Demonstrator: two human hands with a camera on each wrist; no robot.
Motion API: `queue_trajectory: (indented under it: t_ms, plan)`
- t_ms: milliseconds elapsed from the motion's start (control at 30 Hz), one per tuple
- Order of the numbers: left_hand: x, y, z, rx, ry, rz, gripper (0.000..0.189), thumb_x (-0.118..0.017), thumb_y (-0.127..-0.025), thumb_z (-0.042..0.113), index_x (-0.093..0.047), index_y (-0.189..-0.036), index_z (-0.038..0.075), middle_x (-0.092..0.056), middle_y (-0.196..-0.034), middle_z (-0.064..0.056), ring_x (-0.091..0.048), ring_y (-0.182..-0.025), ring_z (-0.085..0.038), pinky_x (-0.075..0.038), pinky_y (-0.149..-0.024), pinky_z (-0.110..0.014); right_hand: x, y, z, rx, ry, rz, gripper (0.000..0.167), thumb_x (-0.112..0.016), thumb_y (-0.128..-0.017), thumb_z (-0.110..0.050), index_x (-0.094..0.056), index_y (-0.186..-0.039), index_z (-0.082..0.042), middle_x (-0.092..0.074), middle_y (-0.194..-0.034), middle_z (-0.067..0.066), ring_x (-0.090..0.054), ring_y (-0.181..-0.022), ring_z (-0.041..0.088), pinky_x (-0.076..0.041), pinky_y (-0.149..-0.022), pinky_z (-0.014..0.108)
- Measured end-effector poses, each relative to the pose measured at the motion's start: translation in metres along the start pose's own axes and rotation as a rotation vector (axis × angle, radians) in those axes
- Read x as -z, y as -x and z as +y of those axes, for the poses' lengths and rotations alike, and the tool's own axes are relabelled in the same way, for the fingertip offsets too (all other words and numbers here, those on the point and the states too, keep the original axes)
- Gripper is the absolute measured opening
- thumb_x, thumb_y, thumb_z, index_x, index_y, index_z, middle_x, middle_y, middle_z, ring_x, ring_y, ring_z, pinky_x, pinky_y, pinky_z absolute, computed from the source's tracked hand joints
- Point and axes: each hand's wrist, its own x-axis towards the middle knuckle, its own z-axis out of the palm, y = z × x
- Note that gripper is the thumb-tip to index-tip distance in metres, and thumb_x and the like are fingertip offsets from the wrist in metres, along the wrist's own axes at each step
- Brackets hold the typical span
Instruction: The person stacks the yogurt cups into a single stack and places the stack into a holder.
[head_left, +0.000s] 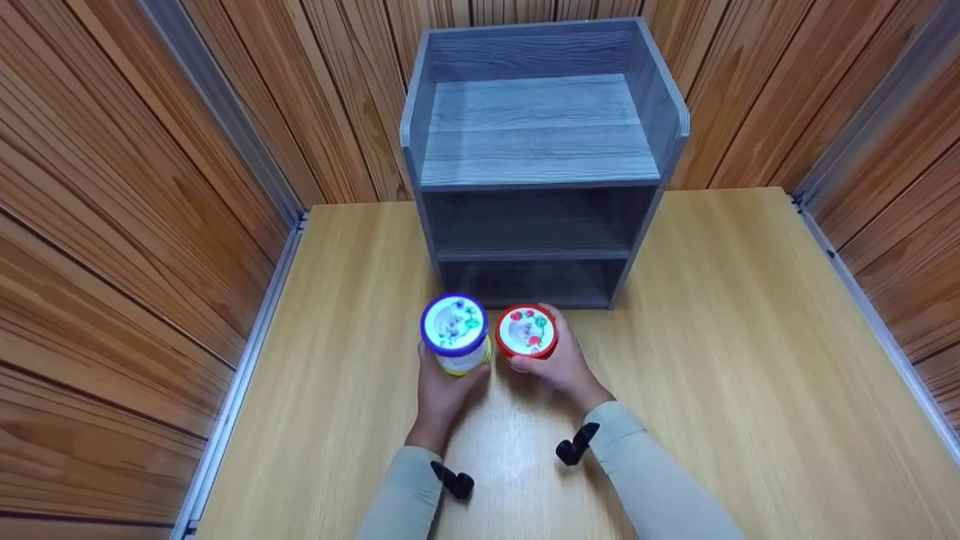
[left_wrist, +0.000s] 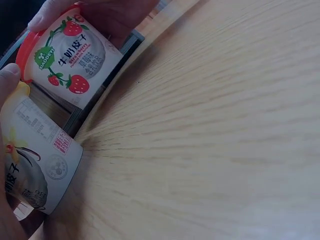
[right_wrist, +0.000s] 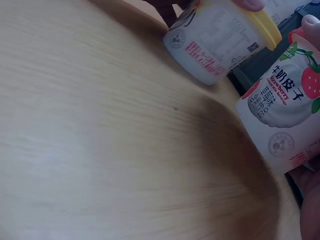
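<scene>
My left hand (head_left: 442,386) grips a milk drink cup with a yellow lid (right_wrist: 267,30), its white side (left_wrist: 42,150) printed with a vanilla flower. A second cup with a blue lid (head_left: 454,324) stands on top of that one. To the right, my right hand (head_left: 561,366) holds a strawberry milk drink cup (left_wrist: 75,57) with a red lid (head_left: 526,331), thumb at the lid's near edge. In the right wrist view this strawberry cup (right_wrist: 285,100) tilts, with its shadow on the table beneath. Both hands are side by side, just in front of the shelf.
A grey wooden shelf unit (head_left: 540,184) stands at the back of the light wood table (head_left: 735,360), with a railed top tray (head_left: 540,127) and two dark compartments below. Wood-panelled walls (head_left: 135,225) with metal edge rails (head_left: 232,367) enclose the left, back and right.
</scene>
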Motion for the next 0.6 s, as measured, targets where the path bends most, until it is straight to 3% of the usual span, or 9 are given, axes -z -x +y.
queue_trajectory:
  t_ms: [267, 600]
  plan:
    - [0.000, 0.000, 0.001, 0.002, 0.001, 0.000, 0.121, -0.098, -0.059, 0.043, -0.026, -0.154, 0.023, -0.046, -0.146, -0.004, -0.046, -0.136, -0.026, -0.036, -0.115, -0.049, 0.003, -0.003, -0.009, 0.035, 0.010, 0.005, 0.114, -0.096, -0.062, -0.047, -0.030, -0.152, -0.021, -0.047, -0.143, 0.004, -0.047, -0.129, 0.026, -0.046, -0.107, 0.049]
    - [0.001, 0.001, 0.003, 0.026, -0.010, 0.000, 0.120, -0.097, -0.060, 0.044, -0.026, -0.155, 0.026, -0.046, -0.146, -0.002, -0.046, -0.137, -0.027, -0.036, -0.115, -0.052, 0.008, -0.005, -0.017, 0.001, 0.009, -0.009, 0.117, -0.093, -0.063, -0.052, -0.026, -0.154, -0.023, -0.042, -0.147, 0.002, -0.043, -0.132, 0.025, -0.049, -0.104, 0.048]
